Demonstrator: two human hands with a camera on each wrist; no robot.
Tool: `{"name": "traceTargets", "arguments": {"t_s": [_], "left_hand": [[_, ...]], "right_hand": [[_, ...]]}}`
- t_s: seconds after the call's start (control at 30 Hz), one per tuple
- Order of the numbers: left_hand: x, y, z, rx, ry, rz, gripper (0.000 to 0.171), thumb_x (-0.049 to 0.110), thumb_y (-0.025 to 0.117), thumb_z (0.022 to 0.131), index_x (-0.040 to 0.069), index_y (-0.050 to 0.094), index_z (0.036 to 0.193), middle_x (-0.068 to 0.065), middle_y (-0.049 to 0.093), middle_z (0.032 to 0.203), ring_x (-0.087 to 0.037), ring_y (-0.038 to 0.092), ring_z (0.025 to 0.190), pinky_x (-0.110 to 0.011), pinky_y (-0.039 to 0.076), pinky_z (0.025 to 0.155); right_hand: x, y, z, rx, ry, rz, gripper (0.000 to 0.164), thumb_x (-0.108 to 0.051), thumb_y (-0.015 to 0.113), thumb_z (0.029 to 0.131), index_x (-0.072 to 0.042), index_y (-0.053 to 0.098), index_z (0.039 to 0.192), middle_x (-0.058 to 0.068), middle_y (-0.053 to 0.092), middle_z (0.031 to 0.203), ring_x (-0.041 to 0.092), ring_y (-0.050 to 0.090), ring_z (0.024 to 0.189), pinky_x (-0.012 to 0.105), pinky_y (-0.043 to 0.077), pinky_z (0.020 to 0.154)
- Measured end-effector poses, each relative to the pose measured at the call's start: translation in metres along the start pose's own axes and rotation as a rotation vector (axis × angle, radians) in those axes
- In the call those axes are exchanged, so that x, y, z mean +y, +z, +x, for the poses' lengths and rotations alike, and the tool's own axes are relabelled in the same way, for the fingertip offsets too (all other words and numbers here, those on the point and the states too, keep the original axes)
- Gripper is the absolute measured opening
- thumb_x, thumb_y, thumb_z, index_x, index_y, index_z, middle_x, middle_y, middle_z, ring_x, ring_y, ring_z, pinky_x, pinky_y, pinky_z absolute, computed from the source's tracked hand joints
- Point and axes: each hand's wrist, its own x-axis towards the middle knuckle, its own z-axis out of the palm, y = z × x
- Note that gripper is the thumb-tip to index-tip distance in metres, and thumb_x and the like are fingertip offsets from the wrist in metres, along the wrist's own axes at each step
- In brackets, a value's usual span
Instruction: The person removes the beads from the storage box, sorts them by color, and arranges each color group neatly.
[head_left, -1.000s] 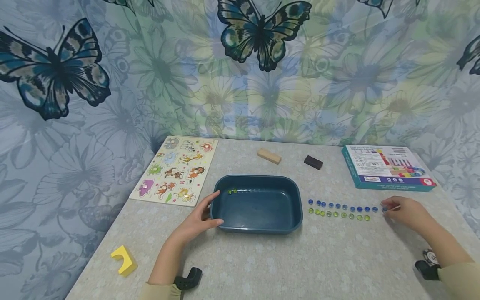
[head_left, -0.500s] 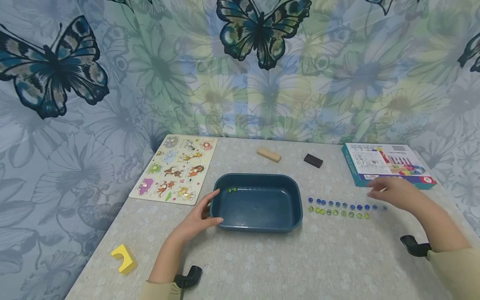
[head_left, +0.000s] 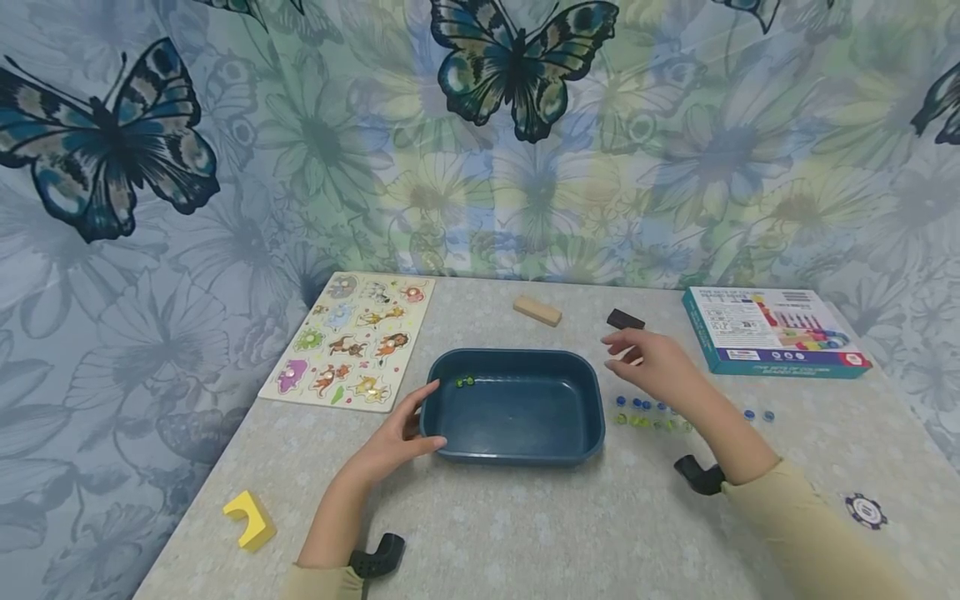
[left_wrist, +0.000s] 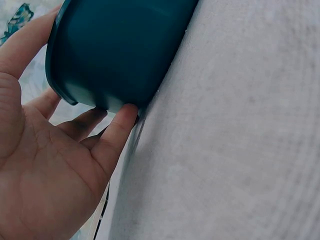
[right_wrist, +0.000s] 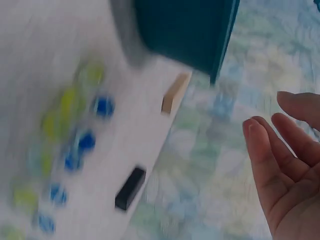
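Observation:
A dark teal plastic tub [head_left: 525, 421] stands in the middle of the table, with two small green glass beads [head_left: 465, 382] in its far left corner. My left hand [head_left: 386, 446] holds the tub's left end, thumb and fingers spread around its outer wall. Fingertips press against that wall in the left wrist view. Right of the tub lie a row of blue glass beads [head_left: 637, 403] and a row of green glass beads [head_left: 636, 422], partly covered by my right forearm. Above them hovers my right hand [head_left: 656, 362], fingers loosely bent and nothing between them.
An animal peg puzzle [head_left: 352, 342] lies at the back left, a yellow arch block [head_left: 253, 523] at front left. Behind the tub are a wooden block [head_left: 537, 311] and a black block [head_left: 625, 319]. A box [head_left: 772, 333] and a poker chip [head_left: 866, 511] lie right.
My right hand has let go of a blue bead at the row's right end, lifted, and swung left toward the tub. My left hand keeps its place on the tub.

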Motion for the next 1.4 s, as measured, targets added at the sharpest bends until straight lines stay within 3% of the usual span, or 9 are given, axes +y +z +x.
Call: {"name": "traceTargets", "arguments": {"t_s": [0.27,0.57,0.73,0.93,1.17,1.4], "left_hand": [[0.000,0.001,0.000,0.005,-0.002,0.005,0.079,0.019,0.071,0.083,0.033,0.025,0.146,-0.008,0.010,0.155,-0.041,0.022,0.136,-0.054,0.029,0.104],[-0.002,0.000,-0.002,-0.002,0.014,0.007,0.077,0.019,0.070,0.084,0.036,0.026,0.145,-0.008,0.010,0.155,-0.042,0.019,0.137,-0.055,0.026,0.105],[-0.002,-0.002,-0.002,-0.032,0.041,-0.021,0.076,0.018,0.068,0.086,0.036,0.024,0.146,-0.008,0.007,0.155,-0.042,0.018,0.137,-0.056,0.026,0.104],[-0.003,-0.003,-0.001,-0.054,0.058,-0.036,0.077,0.021,0.068,0.086,0.035,0.023,0.147,-0.008,0.007,0.155,-0.041,0.019,0.137,-0.054,0.030,0.103],[-0.002,-0.003,-0.001,-0.056,0.053,-0.036,0.078,0.022,0.068,0.086,0.034,0.022,0.147,-0.007,0.007,0.155,-0.040,0.020,0.137,-0.054,0.031,0.102],[-0.002,-0.003,0.001,-0.029,0.030,-0.014,0.078,0.017,0.068,0.086,0.028,0.023,0.148,-0.007,0.011,0.155,-0.040,0.023,0.136,-0.053,0.032,0.102]], "right_hand": [[-0.049,0.050,0.021,-0.020,-0.115,0.105,0.032,-0.015,0.067,0.087,-0.007,0.063,0.118,0.009,0.065,0.106,0.016,0.063,0.086,0.030,0.052,0.067],[-0.085,0.102,0.045,-0.073,-0.140,0.143,0.032,-0.018,0.068,0.086,-0.013,0.064,0.117,0.004,0.065,0.108,0.012,0.060,0.086,0.027,0.050,0.068],[-0.101,0.121,0.051,-0.093,-0.150,0.165,0.033,-0.018,0.067,0.086,-0.011,0.064,0.118,0.003,0.065,0.109,0.011,0.060,0.087,0.027,0.050,0.067],[-0.113,0.136,0.061,-0.073,-0.126,0.154,0.032,-0.017,0.068,0.085,-0.011,0.064,0.117,0.004,0.065,0.108,0.013,0.062,0.088,0.026,0.051,0.068],[-0.111,0.154,0.066,-0.025,-0.043,0.085,0.032,-0.017,0.068,0.084,-0.011,0.064,0.116,0.004,0.064,0.108,0.011,0.060,0.083,0.025,0.050,0.065],[-0.106,0.165,0.069,-0.039,-0.002,-0.007,0.035,-0.016,0.067,0.085,-0.012,0.062,0.120,0.006,0.060,0.118,0.016,0.059,0.093,0.033,0.050,0.078]]}}
